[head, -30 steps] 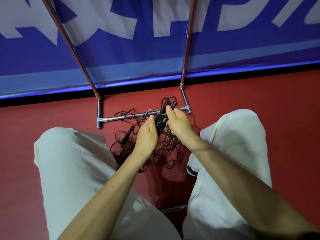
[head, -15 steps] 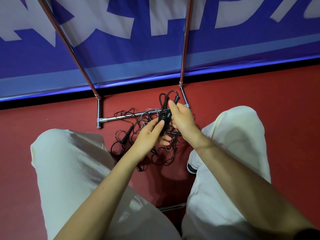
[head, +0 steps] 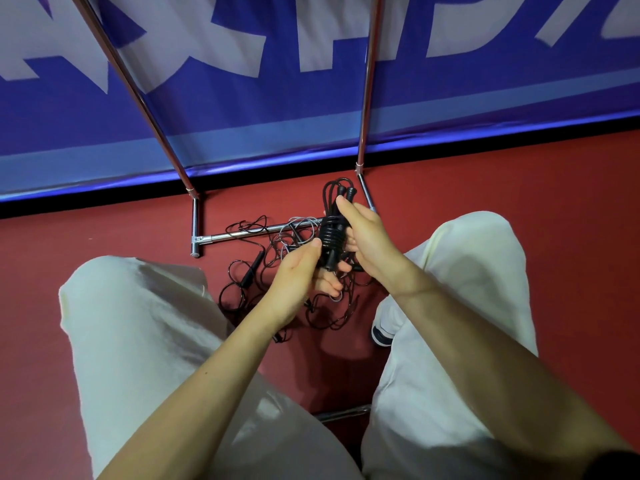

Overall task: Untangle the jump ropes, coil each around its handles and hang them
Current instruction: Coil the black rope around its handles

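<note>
Change: since a moment ago the left hand (head: pixel 299 271) has closed back onto the coiled rope (head: pixel 331 233), thumb pinching its side.
Right hand (head: pixel 369 237): grips the bundle's far side, steadying the wraps around the handles.
Remaining ropes (head: pixel 277 271): tangled on the red floor (head: pixel 485 181) below.
Room: rack base bar (head: pixel 242 233) lies just behind; open floor lies right.
</note>
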A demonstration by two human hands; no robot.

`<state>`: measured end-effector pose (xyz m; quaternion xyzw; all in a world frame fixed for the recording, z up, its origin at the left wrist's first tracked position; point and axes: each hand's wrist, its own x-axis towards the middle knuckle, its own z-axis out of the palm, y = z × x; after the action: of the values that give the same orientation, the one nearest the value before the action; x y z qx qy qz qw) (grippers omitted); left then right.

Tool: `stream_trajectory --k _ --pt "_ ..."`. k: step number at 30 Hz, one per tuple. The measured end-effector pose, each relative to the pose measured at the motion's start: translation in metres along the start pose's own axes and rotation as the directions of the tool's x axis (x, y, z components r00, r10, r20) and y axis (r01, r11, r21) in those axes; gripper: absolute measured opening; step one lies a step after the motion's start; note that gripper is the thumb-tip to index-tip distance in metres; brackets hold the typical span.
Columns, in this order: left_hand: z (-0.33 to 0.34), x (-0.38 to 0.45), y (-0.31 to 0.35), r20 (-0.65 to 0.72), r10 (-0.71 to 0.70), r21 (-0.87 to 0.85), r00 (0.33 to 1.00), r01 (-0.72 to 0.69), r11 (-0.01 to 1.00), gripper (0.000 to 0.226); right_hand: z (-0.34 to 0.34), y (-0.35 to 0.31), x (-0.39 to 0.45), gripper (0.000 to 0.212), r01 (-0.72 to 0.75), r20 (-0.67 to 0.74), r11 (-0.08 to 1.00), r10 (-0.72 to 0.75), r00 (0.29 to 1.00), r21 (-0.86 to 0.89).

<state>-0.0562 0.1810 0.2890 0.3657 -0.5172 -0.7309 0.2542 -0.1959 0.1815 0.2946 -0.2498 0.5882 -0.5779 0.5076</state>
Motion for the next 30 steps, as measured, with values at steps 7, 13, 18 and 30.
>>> stream_trajectory --k 7,13,18,30 --pt "0.004 0.005 0.0 0.028 -0.045 -0.289 0.999 0.051 0.956 0.04 0.007 -0.001 0.0 0.028 0.038 -0.019 0.99 -0.036 0.999 0.136" --pt "-0.01 0.021 0.006 0.017 -0.175 -0.265 0.984 0.174 0.948 0.055 0.017 0.015 -0.004 0.031 0.056 0.059 0.989 -0.048 0.997 -0.14" --pt "-0.007 0.024 -0.001 -0.213 -0.134 -0.158 0.968 0.102 0.982 0.053 0.019 0.021 0.0 0.03 0.133 0.096 0.937 -0.107 0.99 -0.323" --pt "-0.011 0.02 0.007 -0.343 -0.031 -0.236 0.939 -0.054 0.97 0.044 0.001 0.012 0.002 0.025 0.211 0.315 0.879 -0.073 0.946 -0.429"
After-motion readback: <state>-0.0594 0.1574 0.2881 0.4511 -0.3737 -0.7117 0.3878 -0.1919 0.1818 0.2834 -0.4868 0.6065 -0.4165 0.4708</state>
